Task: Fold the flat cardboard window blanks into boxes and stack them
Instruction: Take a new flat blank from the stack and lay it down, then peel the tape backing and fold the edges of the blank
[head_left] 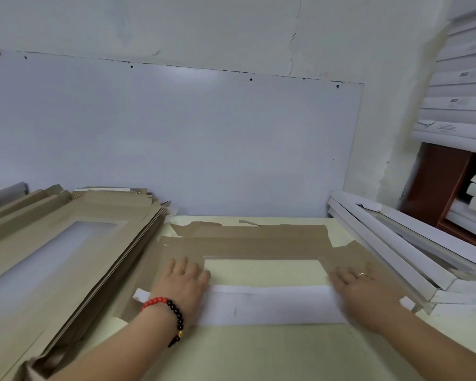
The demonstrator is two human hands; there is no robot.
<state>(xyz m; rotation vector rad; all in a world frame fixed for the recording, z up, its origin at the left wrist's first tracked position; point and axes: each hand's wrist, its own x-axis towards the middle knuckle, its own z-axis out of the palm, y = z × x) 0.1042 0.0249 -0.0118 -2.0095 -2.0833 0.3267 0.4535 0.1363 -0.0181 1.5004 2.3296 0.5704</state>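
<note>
Both hands press flat, fingers straight, on a brown cardboard window blank (248,240) lying on the pale table (259,350). The left hand (184,279) rests at the window's left edge, the right hand (363,287), slightly blurred, at its right edge. Between them the near flap (270,306) is folded over, white side up. Left of the left hand lies a stack of flat blanks (66,237); right of the right hand sit folded white boxes (396,243).

- A flat blank (248,240) lies on the table (259,350) at lower centre.
- Both hands, left hand (184,281) and right hand (366,290), rest on it.
- A pile of blanks (66,243) lies at left.
- Folded boxes (412,251) lie at right, more stacked boxes (462,86) at upper right.
</note>
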